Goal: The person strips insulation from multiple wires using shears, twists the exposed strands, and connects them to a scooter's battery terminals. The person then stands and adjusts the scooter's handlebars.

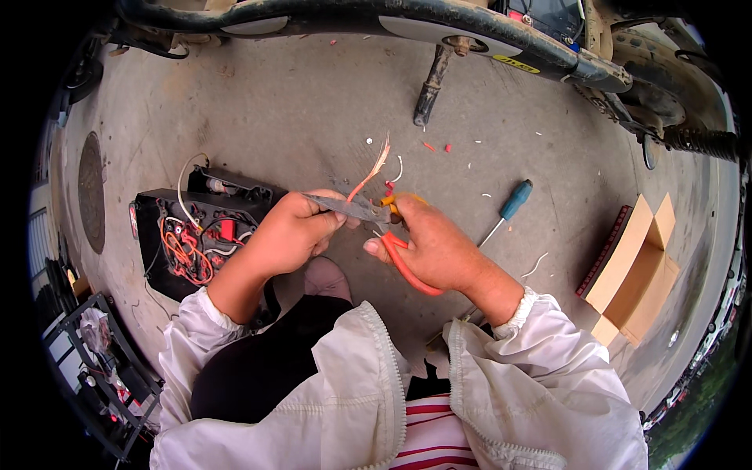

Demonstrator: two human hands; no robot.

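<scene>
My right hand (439, 243) is closed around pliers (356, 208) with a red-orange handle and a yellow one, spread apart. Their dark metal jaws point left, reaching my left hand (294, 231). Between its closed fingers, the left hand pinches an orange wire (365, 184), which crosses at the jaws and ends in a frayed tip pointing up. Whether the jaws grip the wire is hard to tell. To the left, an open black case (168, 197) holds a tangle of orange, white and black wires with a red part.
A blue-handled screwdriver (515, 200) lies on the concrete floor (298, 102) to the right, near scattered wire scraps. An open cardboard box (638, 286) stands farther right. Across the top runs a dirty vehicle frame (337, 25) with a downward stand (431, 88). A dark rack (117, 399) stands lower left.
</scene>
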